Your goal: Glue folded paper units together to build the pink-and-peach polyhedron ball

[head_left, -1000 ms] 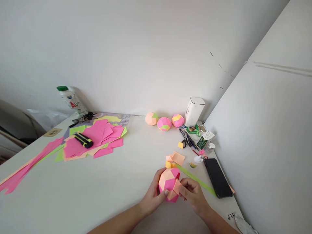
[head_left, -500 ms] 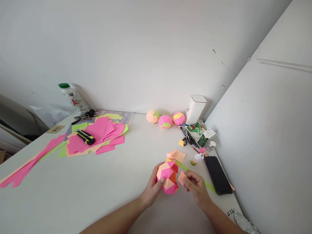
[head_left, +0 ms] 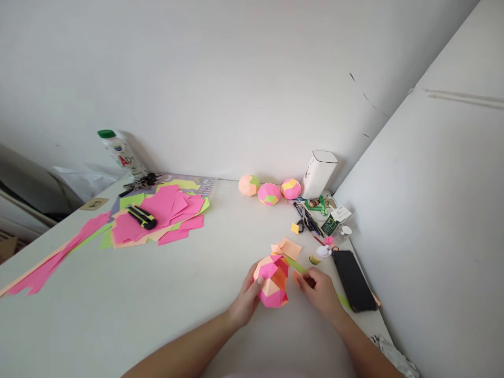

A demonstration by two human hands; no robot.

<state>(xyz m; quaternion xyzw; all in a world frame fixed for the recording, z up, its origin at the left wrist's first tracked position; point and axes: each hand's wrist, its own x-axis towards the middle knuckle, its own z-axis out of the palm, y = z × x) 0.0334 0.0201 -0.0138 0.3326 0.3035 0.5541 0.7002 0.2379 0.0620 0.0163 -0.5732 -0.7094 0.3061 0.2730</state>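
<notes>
My left hand (head_left: 248, 294) is wrapped round a faceted pink and peach paper ball (head_left: 271, 286), its thumb on the near face. The ball has an opening on its right side that shows an orange inside. Just right of it, my right hand (head_left: 318, 289) pinches a small peach paper piece (head_left: 298, 277), mostly covered by the fingers. The piece and the ball are apart. Behind the ball lie more peach paper pieces (head_left: 290, 248) and a green strip (head_left: 294, 264) that runs under my right hand.
Three finished-looking paper balls (head_left: 269, 193) stand by the wall. At right are a black phone (head_left: 354, 281), a small glue bottle (head_left: 315, 259), scissors (head_left: 301, 224) and a white container (head_left: 319, 173). Leftward, a cutter (head_left: 142, 216) rests on pink sheets (head_left: 167, 206), near a green-capped bottle (head_left: 124, 156).
The peach piece in my right hand has turned and now shows less beyond the fingertips. The ball is tilted slightly, with more of its inside showing. The whole view has shifted a little.
</notes>
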